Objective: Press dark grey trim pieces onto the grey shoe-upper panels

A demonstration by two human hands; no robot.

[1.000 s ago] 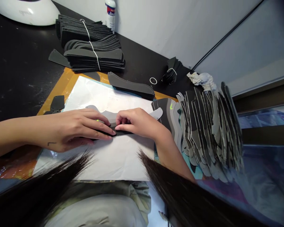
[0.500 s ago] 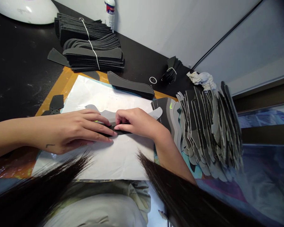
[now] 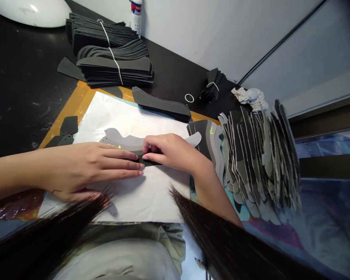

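Note:
A curved grey-and-black piece [image 3: 128,142] with a small yellow-green mark lies on the white paper [image 3: 160,194]. Flat on its black lower part rests my left hand [image 3: 96,167], fingers stretched out to the right and thumb apart below. My right hand [image 3: 170,151] has curled fingers pressed down at the middle of the same piece, thumb and index finger close together near my left fingertips. What lies between those right fingers is too small to make out. The grey right end of the piece shows beyond my right hand.
Tied stacks of dark pieces [image 3: 116,72] stand at the back left, near a white bottle [image 3: 135,19]. A dark curved stack [image 3: 160,105] lies behind the paper. Many grey pieces [image 3: 251,159] stand in a row at right, before a crumpled white cloth [image 3: 251,98].
My left hand has shifted slightly down, its fingers straighter and its thumb spread out, uncovering more of the piece's left end. My right hand has hardly moved.

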